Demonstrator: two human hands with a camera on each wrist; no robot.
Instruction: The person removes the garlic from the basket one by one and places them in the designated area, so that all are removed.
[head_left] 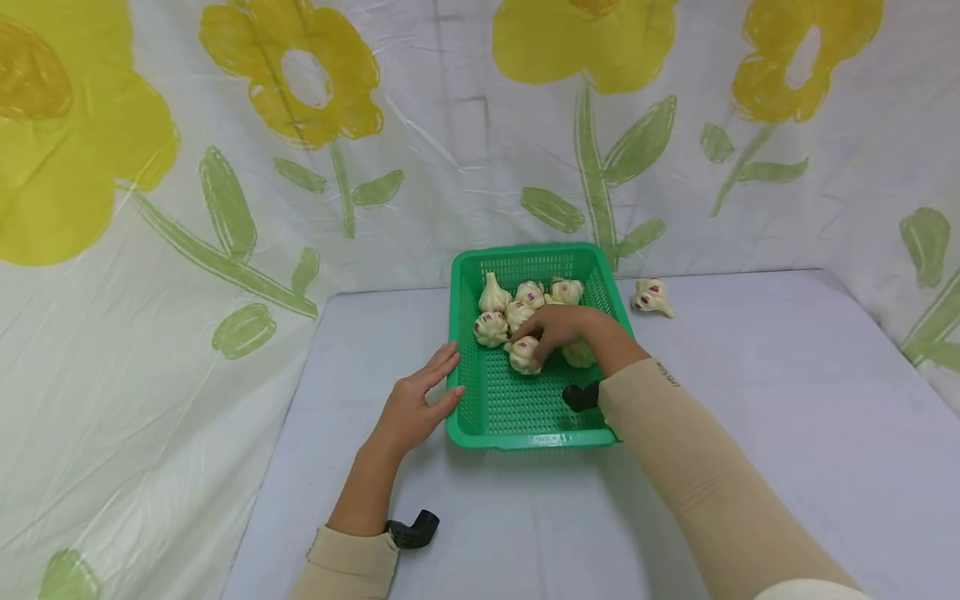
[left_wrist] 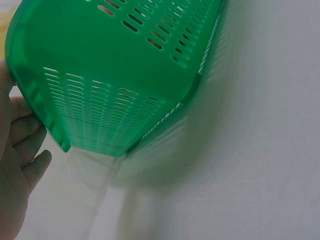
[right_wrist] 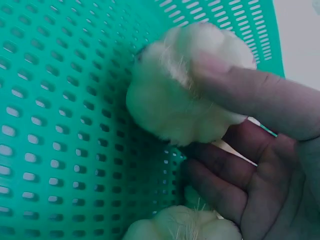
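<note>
A green plastic basket (head_left: 525, 441) stands on the table with several garlic bulbs (head_left: 491, 329) toward its far side. My right hand (head_left: 562, 327) reaches down into it and grips one garlic bulb (head_left: 522, 357) near the middle. In the right wrist view the thumb presses on the root end of that garlic bulb (right_wrist: 165, 105), the fingers lying under its other side. Another bulb (right_wrist: 182, 225) shows just below the hand. At the basket's left rim rests my left hand (head_left: 412, 407), its fingers extended along the outside; the left wrist view shows those fingertips (left_wrist: 37, 167) beside the green rim.
A single garlic bulb (head_left: 652, 297) lies on the table to the right of the basket, near the back edge. White table covering (head_left: 750, 400) spreads around the basket. Behind it hangs a white curtain (head_left: 450, 192) with yellow flowers.
</note>
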